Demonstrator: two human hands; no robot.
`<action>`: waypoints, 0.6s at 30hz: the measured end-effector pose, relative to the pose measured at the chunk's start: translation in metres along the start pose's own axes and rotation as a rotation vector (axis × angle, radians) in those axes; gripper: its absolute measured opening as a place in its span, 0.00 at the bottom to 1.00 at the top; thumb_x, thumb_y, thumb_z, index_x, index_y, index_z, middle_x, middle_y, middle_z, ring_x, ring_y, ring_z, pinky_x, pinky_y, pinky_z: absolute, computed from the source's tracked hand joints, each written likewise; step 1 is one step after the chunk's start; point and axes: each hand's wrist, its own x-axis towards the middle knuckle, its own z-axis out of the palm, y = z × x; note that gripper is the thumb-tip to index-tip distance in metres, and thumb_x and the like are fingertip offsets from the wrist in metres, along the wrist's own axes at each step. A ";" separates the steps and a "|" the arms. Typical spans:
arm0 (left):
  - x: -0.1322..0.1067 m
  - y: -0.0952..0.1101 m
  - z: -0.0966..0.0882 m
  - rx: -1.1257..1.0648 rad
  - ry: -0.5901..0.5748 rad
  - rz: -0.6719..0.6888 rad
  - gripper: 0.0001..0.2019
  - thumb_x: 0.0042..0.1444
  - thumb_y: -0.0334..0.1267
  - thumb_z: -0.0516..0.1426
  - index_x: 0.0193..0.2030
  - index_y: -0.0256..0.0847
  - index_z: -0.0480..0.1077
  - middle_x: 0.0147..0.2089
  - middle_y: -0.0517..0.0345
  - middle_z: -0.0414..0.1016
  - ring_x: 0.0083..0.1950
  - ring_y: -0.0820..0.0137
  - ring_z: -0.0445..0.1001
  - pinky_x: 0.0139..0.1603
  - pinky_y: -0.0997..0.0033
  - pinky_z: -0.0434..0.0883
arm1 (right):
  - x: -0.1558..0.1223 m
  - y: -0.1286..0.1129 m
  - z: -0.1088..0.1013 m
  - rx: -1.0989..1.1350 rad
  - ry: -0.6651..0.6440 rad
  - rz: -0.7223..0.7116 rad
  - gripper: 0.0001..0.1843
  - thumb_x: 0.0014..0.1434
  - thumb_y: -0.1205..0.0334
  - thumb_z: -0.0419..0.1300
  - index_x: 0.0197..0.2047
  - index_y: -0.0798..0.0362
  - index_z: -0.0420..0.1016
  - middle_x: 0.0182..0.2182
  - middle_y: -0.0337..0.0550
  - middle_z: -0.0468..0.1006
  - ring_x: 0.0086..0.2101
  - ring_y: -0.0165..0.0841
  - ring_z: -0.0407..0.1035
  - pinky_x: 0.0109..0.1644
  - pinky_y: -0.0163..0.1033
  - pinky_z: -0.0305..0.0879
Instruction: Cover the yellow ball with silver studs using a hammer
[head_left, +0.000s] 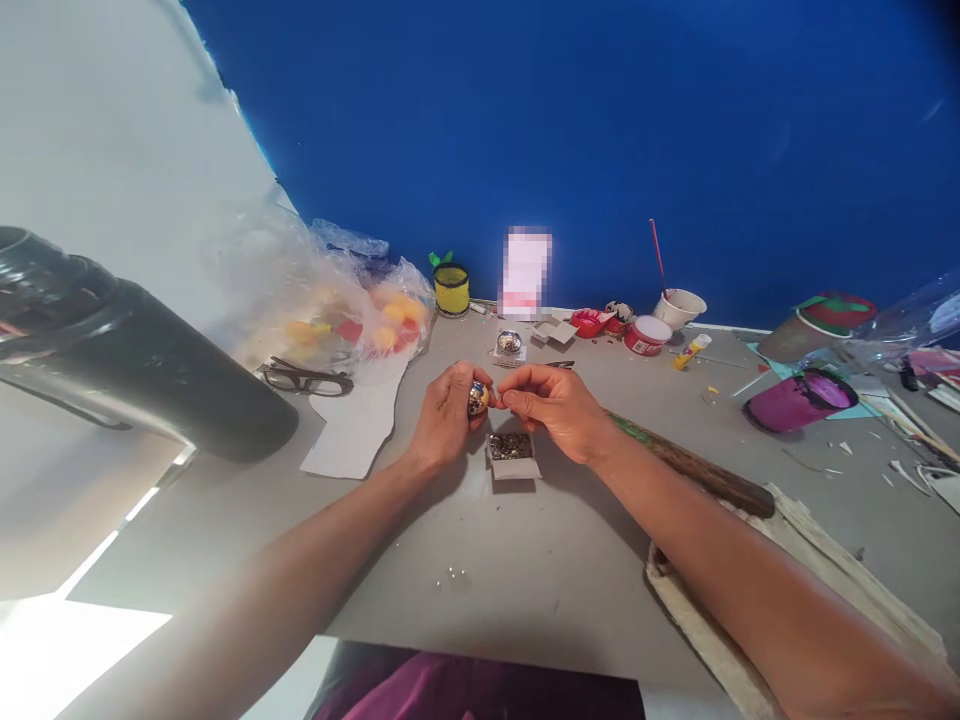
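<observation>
My left hand (pixel 448 408) is closed around a small pale-yellow ball (pixel 478 398), part of whose surface is covered with shiny silver pieces. My right hand (pixel 553 405) is beside it, thumb and forefinger pinched together close to the ball. Whatever sits between those fingertips is too small to make out. Just below the hands stands an open white box (pixel 516 468) filled with small shiny metal pieces (pixel 510 446). Farther back, a second ball (pixel 509 342) covered in silver rests on a small pale base.
Left are a large dark bottle (pixel 172 360), glasses (pixel 307 379), white paper (pixel 360 420) and a plastic bag (pixel 390 320). Right are a glue stick (pixel 691 352), white cup (pixel 682 309), purple container (pixel 799 402), wooden stick (pixel 697 468) and cloth (pixel 832 570). Tiny bits (pixel 451 573) lie in front.
</observation>
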 end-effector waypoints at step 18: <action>-0.007 -0.005 0.006 0.295 0.147 0.199 0.21 0.70 0.47 0.46 0.30 0.40 0.68 0.25 0.62 0.67 0.25 0.74 0.64 0.27 0.74 0.65 | 0.000 0.014 0.009 0.033 0.004 0.046 0.19 0.44 0.49 0.77 0.31 0.53 0.79 0.26 0.40 0.79 0.23 0.26 0.63 0.24 0.33 0.58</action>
